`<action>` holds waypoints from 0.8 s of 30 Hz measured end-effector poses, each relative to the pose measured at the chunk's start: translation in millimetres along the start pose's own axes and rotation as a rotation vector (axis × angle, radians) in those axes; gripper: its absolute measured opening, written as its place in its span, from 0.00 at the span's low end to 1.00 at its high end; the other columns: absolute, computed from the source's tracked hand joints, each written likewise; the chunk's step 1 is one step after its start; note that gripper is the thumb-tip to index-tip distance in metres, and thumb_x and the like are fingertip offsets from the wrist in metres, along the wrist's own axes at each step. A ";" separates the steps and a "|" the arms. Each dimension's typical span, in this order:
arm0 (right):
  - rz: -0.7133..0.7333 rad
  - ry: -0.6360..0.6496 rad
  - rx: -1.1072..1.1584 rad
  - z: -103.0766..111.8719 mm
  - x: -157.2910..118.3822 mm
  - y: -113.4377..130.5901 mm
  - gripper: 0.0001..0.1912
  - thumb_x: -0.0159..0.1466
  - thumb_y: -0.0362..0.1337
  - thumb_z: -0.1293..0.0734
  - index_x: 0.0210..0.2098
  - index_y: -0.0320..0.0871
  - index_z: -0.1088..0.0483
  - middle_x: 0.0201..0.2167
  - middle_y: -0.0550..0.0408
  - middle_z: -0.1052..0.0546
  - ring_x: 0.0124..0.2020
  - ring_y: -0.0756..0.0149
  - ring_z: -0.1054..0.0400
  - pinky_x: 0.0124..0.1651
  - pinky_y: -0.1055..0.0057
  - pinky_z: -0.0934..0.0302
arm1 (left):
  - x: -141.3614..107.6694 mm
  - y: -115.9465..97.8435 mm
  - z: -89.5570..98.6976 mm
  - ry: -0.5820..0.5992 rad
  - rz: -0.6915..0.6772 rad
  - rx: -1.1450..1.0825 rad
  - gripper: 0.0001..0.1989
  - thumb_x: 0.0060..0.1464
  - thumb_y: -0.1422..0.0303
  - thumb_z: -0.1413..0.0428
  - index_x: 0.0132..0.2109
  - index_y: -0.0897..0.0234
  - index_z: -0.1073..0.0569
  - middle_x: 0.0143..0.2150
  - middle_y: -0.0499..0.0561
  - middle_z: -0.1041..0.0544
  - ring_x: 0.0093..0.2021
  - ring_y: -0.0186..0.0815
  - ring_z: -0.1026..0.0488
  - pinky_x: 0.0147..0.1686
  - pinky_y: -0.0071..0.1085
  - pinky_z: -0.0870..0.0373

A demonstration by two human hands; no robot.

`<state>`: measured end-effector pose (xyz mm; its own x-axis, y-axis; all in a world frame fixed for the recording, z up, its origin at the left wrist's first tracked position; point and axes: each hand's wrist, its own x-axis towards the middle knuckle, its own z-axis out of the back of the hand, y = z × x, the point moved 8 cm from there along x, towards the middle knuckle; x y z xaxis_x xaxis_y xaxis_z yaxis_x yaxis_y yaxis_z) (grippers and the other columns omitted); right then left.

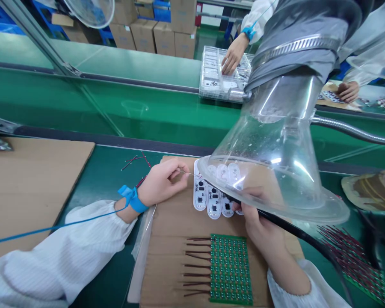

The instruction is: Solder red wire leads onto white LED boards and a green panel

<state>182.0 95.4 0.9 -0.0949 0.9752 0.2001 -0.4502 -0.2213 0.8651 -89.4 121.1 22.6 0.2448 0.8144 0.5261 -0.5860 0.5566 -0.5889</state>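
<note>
My left hand (pixel 163 182), wearing a blue wrist strap (pixel 133 199), pinches a thin silvery solder wire (pixel 183 172) that runs right toward a group of white oblong circuit boards (pixel 214 204). Held in my right hand (pixel 265 226) is a black soldering iron (pixel 223 193), pointing left over the boards, its tip hard to make out. Some of those fingers and boards show only through the clear fume hood (pixel 276 141). Below them, a green circuit panel (pixel 231 269) with dark wires sticking out to its left lies on cardboard (pixel 167 252).
Loose red and black wires (pixel 136 159) lie beyond my left wrist. Another wired green panel (pixel 356 261) sits at right, near a tape roll (pixel 372 190). Across the green divider (pixel 115 102), a co-worker's hand (pixel 235 53) rests over clear trays (pixel 211 79).
</note>
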 end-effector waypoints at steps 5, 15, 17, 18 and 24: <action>-0.047 0.058 -0.015 -5.9 -1.5 -6.8 0.12 0.74 0.51 0.32 0.44 0.49 0.27 0.35 0.54 0.17 0.34 0.61 0.23 0.35 0.65 0.29 | 0.4 -0.3 -4.3 0.040 0.005 0.015 0.01 0.63 0.72 0.41 0.40 0.62 0.26 0.24 0.38 0.43 0.23 0.28 0.41 0.25 0.25 0.44; 0.051 0.030 -0.053 -4.2 -1.4 9.9 0.09 0.74 0.48 0.31 0.44 0.50 0.27 0.33 0.57 0.18 0.32 0.61 0.23 0.37 0.63 0.28 | 0.4 -2.3 1.3 -0.019 -0.018 0.011 0.04 0.61 0.73 0.41 0.38 0.62 0.29 0.25 0.39 0.41 0.23 0.28 0.42 0.25 0.25 0.45; 0.056 -0.003 -0.030 -1.5 -0.7 12.1 0.10 0.74 0.48 0.32 0.43 0.49 0.27 0.32 0.56 0.18 0.30 0.62 0.23 0.34 0.64 0.28 | 0.5 -2.0 3.6 -0.045 -0.010 -0.004 0.05 0.61 0.74 0.40 0.38 0.62 0.30 0.25 0.39 0.41 0.23 0.28 0.43 0.25 0.26 0.45; 0.058 -0.018 -0.019 -0.8 -0.3 13.4 0.10 0.75 0.47 0.32 0.43 0.49 0.27 0.31 0.56 0.19 0.29 0.62 0.23 0.33 0.64 0.28 | 0.5 -2.1 3.9 -0.048 -0.010 -0.011 0.05 0.60 0.74 0.40 0.38 0.62 0.30 0.25 0.39 0.41 0.23 0.28 0.43 0.25 0.26 0.45; 0.094 0.020 0.021 -10.0 2.8 21.3 0.08 0.76 0.45 0.33 0.44 0.49 0.27 0.27 0.59 0.21 0.26 0.65 0.25 0.29 0.68 0.29 | -0.9 -2.2 1.8 -0.042 -0.039 -0.031 0.05 0.60 0.75 0.41 0.38 0.61 0.30 0.26 0.39 0.41 0.23 0.27 0.43 0.26 0.26 0.45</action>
<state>163.3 93.4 15.2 -0.1533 0.9501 0.2716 -0.4198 -0.3114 0.8525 -89.7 118.8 24.5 0.2339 0.7846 0.5742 -0.5521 0.5933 -0.5858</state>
